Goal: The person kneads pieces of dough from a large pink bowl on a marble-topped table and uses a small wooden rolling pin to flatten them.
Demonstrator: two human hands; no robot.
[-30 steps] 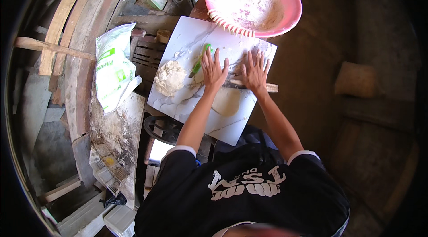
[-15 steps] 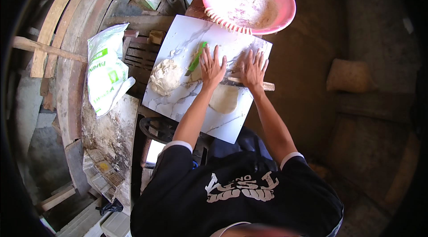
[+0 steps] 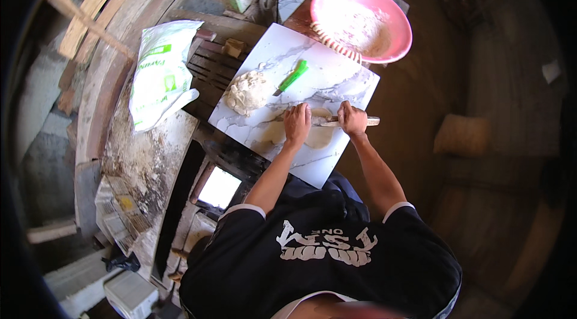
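While both palms press on the rolling pin [image 3: 336, 119], left hand [image 3: 297, 124] and right hand [image 3: 351, 118] laid flat across it over the flattened dough [image 3: 315, 136] on the marble slab [image 3: 336, 82], uneven pressure could tear it or leave it stuck.

Bright sunlit centre, dark fisheye-bent rim.

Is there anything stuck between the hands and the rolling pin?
Nothing visible. The left hand and right hand press straight on the rolling pin, which lies across the flat dough on the marble board.
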